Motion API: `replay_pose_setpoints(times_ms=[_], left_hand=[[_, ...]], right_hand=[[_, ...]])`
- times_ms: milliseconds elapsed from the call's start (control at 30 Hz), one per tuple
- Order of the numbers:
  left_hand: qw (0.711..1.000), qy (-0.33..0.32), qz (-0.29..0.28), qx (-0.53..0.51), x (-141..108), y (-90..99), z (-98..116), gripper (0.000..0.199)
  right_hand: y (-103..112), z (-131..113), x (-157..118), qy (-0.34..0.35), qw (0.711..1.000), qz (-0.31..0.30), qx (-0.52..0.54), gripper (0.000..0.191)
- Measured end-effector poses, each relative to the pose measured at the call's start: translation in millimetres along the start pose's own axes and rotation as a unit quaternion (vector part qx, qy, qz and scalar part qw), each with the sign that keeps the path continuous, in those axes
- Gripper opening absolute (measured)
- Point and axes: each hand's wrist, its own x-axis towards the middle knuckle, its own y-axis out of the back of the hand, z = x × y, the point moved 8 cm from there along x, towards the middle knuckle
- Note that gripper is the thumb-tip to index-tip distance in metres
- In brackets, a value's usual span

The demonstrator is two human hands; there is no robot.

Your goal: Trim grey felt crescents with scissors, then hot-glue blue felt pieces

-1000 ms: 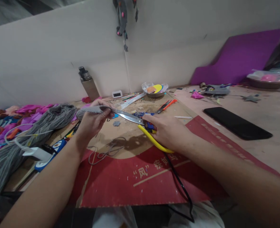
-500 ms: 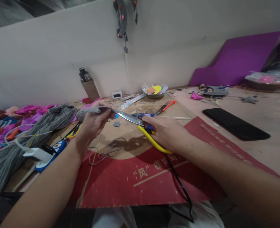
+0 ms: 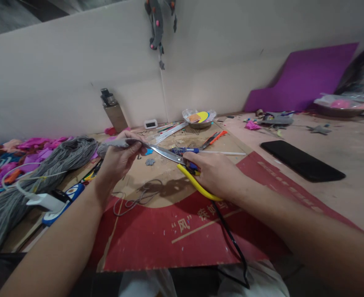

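My left hand (image 3: 120, 161) pinches a thin piece of grey felt (image 3: 120, 143) between thumb and fingers, above the cardboard. The scissors (image 3: 166, 154), with long metal blades and a yellow handle, are gripped by my right hand (image 3: 215, 173). Their blade tips reach the edge of the felt beside my left fingertips; whether the blades are parted there I cannot tell. Below the blades lie a small grey felt scrap (image 3: 150, 162) and a loose grey cord (image 3: 138, 201). Part of the scissor handle is hidden by my right fingers.
Red-and-brown cardboard (image 3: 144, 243) covers the tabletop. Grey yarn (image 3: 67, 159) and a white charger (image 3: 45, 202) lie left, a black phone (image 3: 302, 161) right. Behind are an orange-handled cutter (image 3: 214, 139), a bowl (image 3: 200, 123) and a purple sheet (image 3: 305, 78). A black cable (image 3: 233, 239) hangs over the front edge.
The whole view has shifted slightly. Both hands keep nearly the same pose, with the scissors still at the edge of the grey felt.
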Motion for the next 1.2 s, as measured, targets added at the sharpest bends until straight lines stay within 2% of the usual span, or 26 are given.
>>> replay_pose_setpoints(times_ms=[167, 267, 400, 500, 667, 800, 933, 1067, 1200], left_hand=[[1.0, -0.001, -0.013, 0.008, 0.5, 0.7, -3.9, 0.009], [1.0, 0.011, -0.01, -0.021, 0.9, 2.4, -9.2, 0.011], [0.998, 0.018, -0.008, -0.052, 0.3, 1.1, -12.1, 0.012], [0.998, 0.012, 0.012, -0.056, -1.1, 1.3, -11.3, 0.017], [0.999, -0.008, 0.03, -0.04, -5.4, -5.3, -7.2, 0.006], [1.0, -0.006, 0.012, -0.006, -10.3, -18.3, -6.7, 0.013], [0.998, -0.004, -0.044, 0.035, -15.9, -36.4, -9.3, 0.014], [0.994, -0.001, -0.092, 0.066, -20.8, -52.2, -15.4, 0.013], [0.993, 0.003, -0.088, 0.073, -23.9, -60.2, -18.1, 0.017]], right_hand=[[-1.5, 2.5, -0.5, -0.011, 0.999, 0.003, 0.041, 0.025], [-4.4, 6.9, 0.3, -0.02, 0.992, 0.014, 0.126, 0.026], [-1.0, 12.1, 2.6, -0.026, 0.966, 0.06, 0.251, 0.027], [-1.4, 17.7, 4.1, -0.064, 0.935, 0.06, 0.345, 0.033], [-6.2, 18.2, 8.2, -0.079, 0.865, 0.056, 0.492, 0.043], [-16.6, 14.9, 11.8, -0.088, 0.81, 0.066, 0.576, 0.042], [-30.0, 11.4, 9.8, -0.164, 0.734, 0.043, 0.658, 0.043], [-27.8, 8.0, 7.0, -0.182, 0.707, 0.032, 0.682, 0.049], [-28.7, 14.3, 4.6, -0.196, 0.694, 0.041, 0.691, 0.05]])
